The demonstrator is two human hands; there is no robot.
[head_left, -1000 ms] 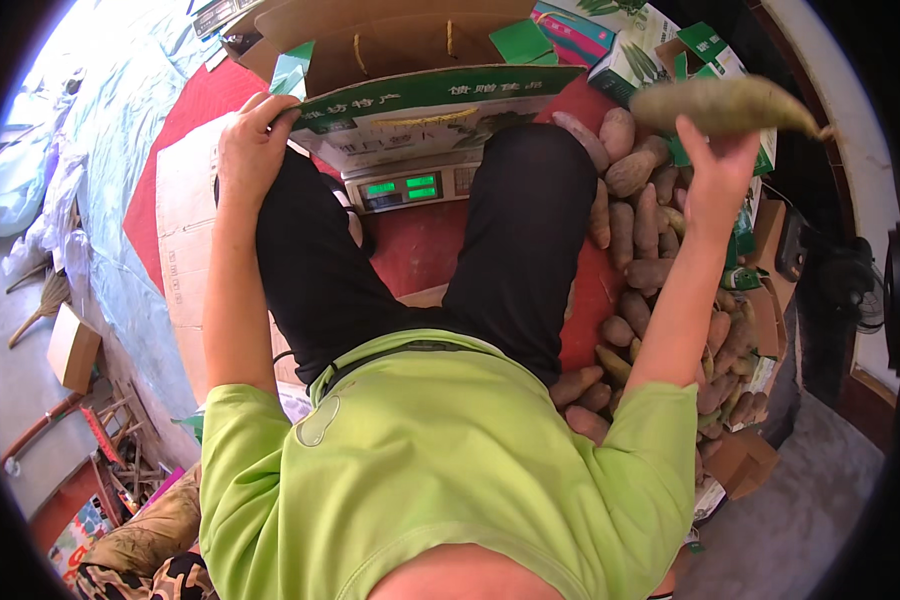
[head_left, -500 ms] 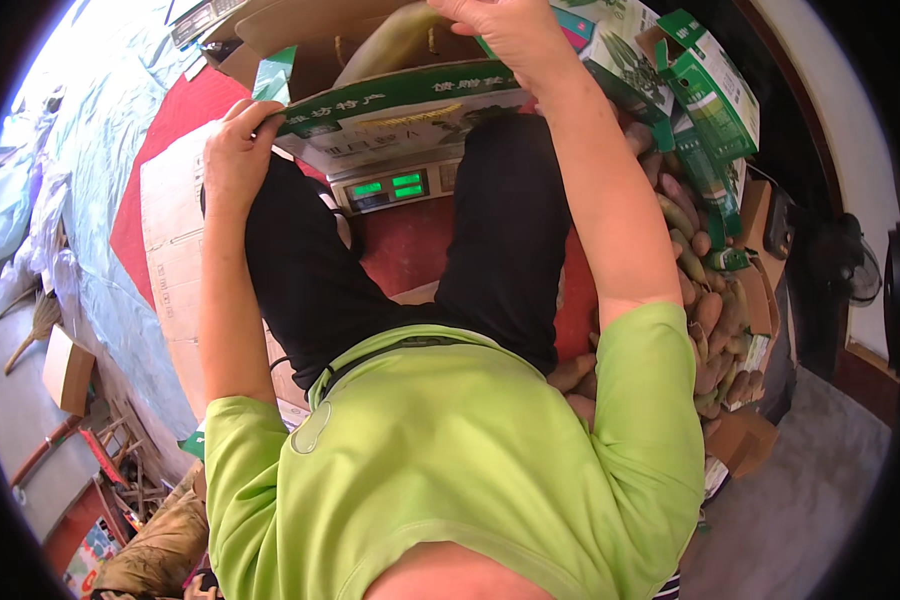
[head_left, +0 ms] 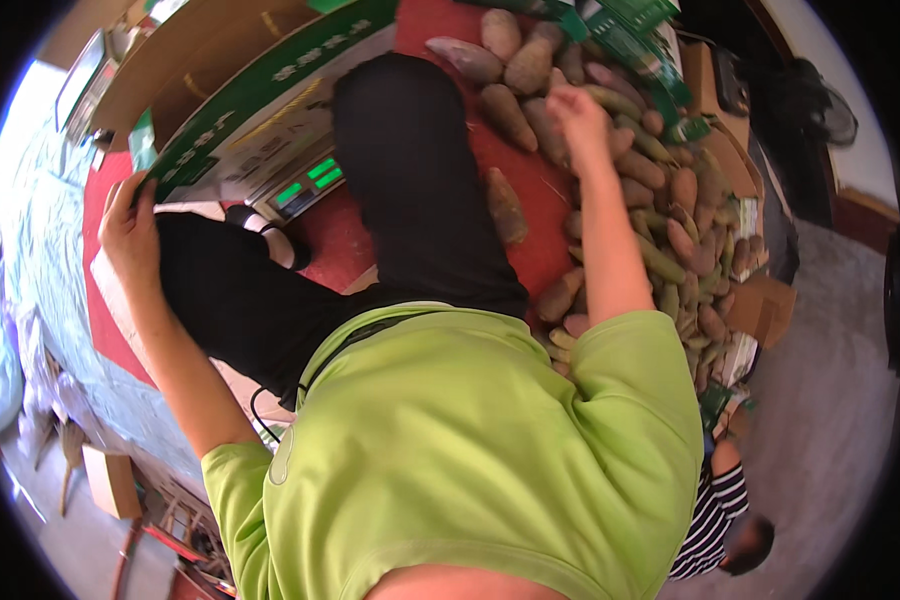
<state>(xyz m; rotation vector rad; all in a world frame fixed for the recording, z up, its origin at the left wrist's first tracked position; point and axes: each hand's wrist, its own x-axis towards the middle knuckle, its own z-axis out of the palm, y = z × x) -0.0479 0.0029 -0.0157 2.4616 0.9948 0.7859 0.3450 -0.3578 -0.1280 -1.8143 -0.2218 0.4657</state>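
My left hand (head_left: 130, 232) is closed on the near left corner of a green-and-white cardboard box (head_left: 250, 150). The box sits on a weighing scale (head_left: 308, 188) with lit green digits, beyond my knees. To the right, my right hand (head_left: 580, 122) is over a heap of sweet potatoes (head_left: 638, 170), close to several at the heap's far left edge. Motion smears its fingers, so whether they grip one is unclear. A lone sweet potato (head_left: 506, 207) lies on the red mat (head_left: 490, 165) beside my right leg. The inside of the box is mostly out of sight.
Long green vegetables (head_left: 660, 260) are mixed into the heap. Green cartons (head_left: 635, 45) stand behind it and open brown cardboard (head_left: 760, 310) flanks it. A person in a striped shirt (head_left: 712, 515) is at the lower right. Pale blue sheeting (head_left: 60, 330) covers the left side.
My right hand has left the box, where a long pale-green vegetable showed inside, and moved right to the heap. The view has turned right. My left hand stays on the box corner.
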